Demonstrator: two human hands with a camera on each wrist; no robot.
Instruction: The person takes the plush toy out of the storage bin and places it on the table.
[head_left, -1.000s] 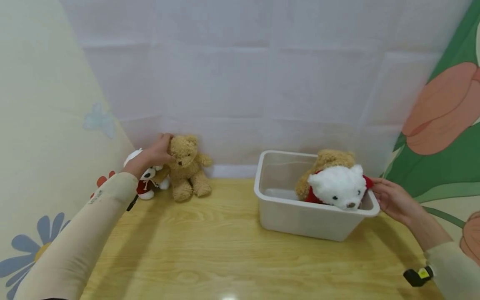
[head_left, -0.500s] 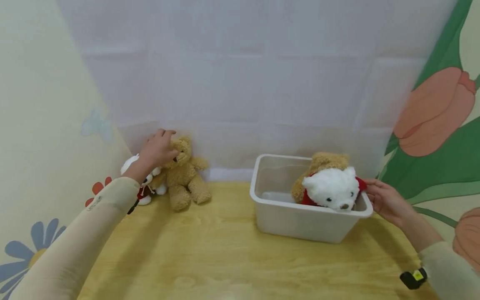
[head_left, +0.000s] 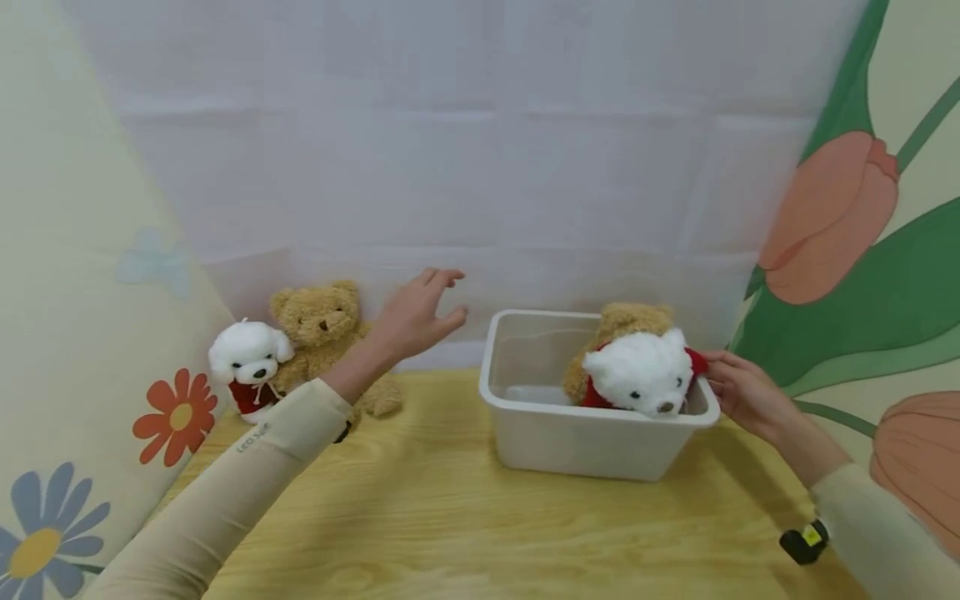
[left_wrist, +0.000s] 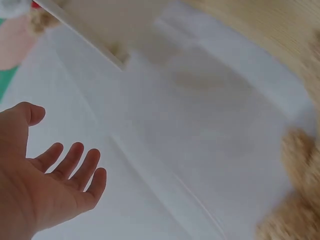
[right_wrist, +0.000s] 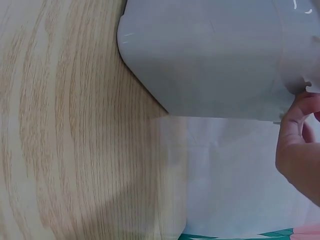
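Released from the left hand (head_left: 416, 312), the brown teddy bear (head_left: 322, 329) sits at the far left of the table (head_left: 420, 517) beside a small white plush dog (head_left: 247, 362), both against the white backdrop (head_left: 450, 167). That hand now hovers in mid-air between bear and plastic bin (head_left: 585, 437), fingers spread and holding nothing; the bear lies to its left, upright. At right, the right hand (head_left: 738, 392) pinches the bin's far-right rim beside a white bear (head_left: 637, 379) and another brown bear (head_left: 633, 321) inside. Only the right wrist view shows fingertips (right_wrist: 295, 115) curled at the bin's wall.
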